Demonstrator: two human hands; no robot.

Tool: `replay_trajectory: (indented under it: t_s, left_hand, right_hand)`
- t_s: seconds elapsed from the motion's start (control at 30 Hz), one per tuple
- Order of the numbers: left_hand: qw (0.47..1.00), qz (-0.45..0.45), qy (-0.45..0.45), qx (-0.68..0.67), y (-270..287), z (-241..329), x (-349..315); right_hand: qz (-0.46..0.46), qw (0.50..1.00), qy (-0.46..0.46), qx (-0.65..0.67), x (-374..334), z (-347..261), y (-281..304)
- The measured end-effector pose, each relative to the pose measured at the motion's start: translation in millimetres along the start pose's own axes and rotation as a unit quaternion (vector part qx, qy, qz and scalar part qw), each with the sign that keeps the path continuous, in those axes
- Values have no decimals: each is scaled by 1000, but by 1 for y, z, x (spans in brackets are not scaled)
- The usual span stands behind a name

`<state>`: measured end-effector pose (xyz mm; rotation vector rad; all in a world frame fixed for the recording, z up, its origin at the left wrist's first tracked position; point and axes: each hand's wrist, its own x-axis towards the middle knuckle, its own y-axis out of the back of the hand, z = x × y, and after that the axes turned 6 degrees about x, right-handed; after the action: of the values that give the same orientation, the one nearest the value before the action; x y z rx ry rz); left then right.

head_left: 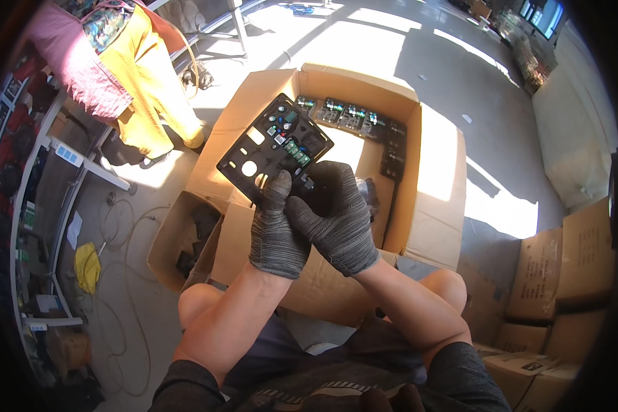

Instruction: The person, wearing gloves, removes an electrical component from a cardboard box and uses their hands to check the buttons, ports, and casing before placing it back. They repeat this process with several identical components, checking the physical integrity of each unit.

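Observation:
Both hands wear grey knitted gloves and meet at the lower edge of a black plastic panel [263, 149] fitted with electronic parts. The panel is tilted over a large open cardboard box [436, 165]. My left hand [279, 233] is closed on its lower edge, thumb lying on the near face. My right hand [341, 218] is curled against the lower right corner; its fingertips are partly hidden, and so is whatever they grip there. A green terminal block [296, 152] sits on the panel above the thumbs. Inside the box, several similar electronic units [353, 117] line the far and right walls.
A smaller cardboard box [178, 230] with black parts stands at the left. Another person in yellow trousers [147, 75] stands at the far left beside metal shelving [44, 161]. A hose [127, 295] and a yellow cloth [88, 268] lie on the floor. Cartons [539, 268] are stacked right.

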<state>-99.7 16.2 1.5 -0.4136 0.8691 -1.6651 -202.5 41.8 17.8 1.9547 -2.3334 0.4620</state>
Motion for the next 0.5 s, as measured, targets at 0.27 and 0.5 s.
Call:
replay_trajectory:
  t_s: [0.27, 0.5]
  left_hand:
    - [1000, -11, 21, -13, -10, -1, -6]
    - [1000, -24, -1, -15, -4, -3, -2]
  right_hand:
    - [-74, 992, -97, -32, 10, 1, 18]
    - [-32, 993, 66, -97, 3, -5, 5]
